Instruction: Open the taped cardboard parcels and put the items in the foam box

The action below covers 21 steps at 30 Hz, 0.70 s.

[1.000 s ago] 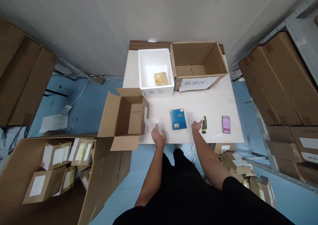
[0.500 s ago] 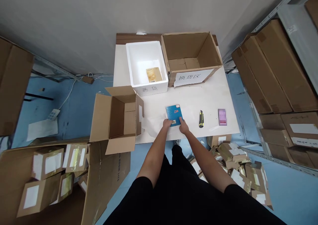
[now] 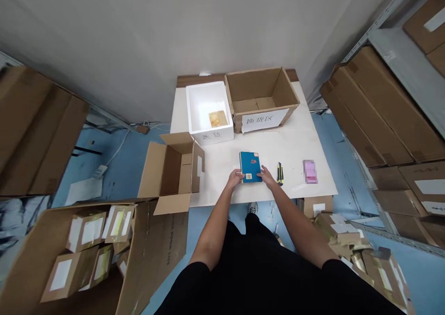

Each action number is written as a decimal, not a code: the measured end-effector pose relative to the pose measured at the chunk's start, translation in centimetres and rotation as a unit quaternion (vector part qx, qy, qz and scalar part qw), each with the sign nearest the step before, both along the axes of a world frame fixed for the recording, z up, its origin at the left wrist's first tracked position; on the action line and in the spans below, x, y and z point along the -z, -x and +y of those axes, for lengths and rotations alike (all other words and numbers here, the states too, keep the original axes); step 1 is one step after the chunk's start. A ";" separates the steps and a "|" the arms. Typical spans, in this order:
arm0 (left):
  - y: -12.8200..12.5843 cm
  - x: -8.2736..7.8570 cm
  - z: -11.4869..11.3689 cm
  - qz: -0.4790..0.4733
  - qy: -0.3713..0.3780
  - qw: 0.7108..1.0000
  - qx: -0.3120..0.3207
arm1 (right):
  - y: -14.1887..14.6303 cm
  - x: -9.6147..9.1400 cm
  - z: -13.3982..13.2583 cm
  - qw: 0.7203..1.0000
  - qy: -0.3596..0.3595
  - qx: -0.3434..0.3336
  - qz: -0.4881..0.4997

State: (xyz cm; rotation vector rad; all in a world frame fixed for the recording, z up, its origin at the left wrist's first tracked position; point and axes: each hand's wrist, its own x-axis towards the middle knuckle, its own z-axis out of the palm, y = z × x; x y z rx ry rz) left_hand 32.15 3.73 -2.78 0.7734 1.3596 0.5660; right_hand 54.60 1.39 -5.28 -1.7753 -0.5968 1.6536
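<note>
A blue book (image 3: 249, 164) with a small red picture and a pale barcode label on its cover is between my two hands near the front of the table. My left hand (image 3: 235, 179) grips its lower left edge, the thumb on the cover. On the opposite side my right hand (image 3: 267, 176) pinches the lower right edge. Just right of that hand lies a yellow and black box cutter (image 3: 280, 173). Farther right is a pink item (image 3: 310, 172), blurred out.
Behind the book stand a white foam box (image 3: 212, 136) with a tan book (image 3: 218, 119) inside and a labelled cardboard box (image 3: 267, 120). An open carton (image 3: 196, 166) sits at the table's left. Parcels (image 3: 60, 273) fill a large carton below; more parcels (image 3: 347, 241) lie at floor right.
The book has turned to sit straighter, and my hands are farther apart at its two sides. My view has shifted, so the table's items appear lower.
</note>
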 end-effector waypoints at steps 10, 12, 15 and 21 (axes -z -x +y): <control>3.0 -11.7 1.9 0.020 -0.220 0.975 -0.001 | -1.1 -14.9 2.2 0.966 -0.210 -0.051 0.140; 1.5 -13.6 1.8 0.054 -0.301 0.952 0.004 | -0.2 -16.6 2.1 0.957 -0.256 -0.047 0.124; -0.8 -16.3 1.5 0.017 -0.362 0.930 0.055 | 1.3 -19.0 2.0 0.931 -0.329 -0.097 0.121; 0.1 -20.5 2.0 -0.089 -0.355 0.931 0.006 | 2.2 -22.4 2.8 0.889 -0.401 -0.199 0.094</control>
